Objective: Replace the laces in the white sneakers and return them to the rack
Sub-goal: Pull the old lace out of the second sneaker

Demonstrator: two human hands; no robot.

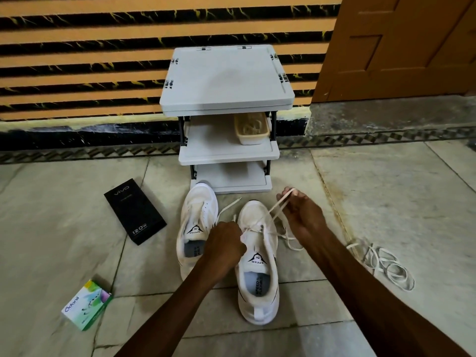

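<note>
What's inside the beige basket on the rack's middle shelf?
The beige basket holds a tangle of pale strands, likely laces. Its back end is hidden under the top shelf.

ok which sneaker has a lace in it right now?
The right sneaker: the left hand and right hand hold a lace threaded through it. The left sneaker has bare eyelets.

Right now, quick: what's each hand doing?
Left hand: grips the lace at the nearer sneaker.
Right hand: pinches the same lace, raised above the shoe.
</note>
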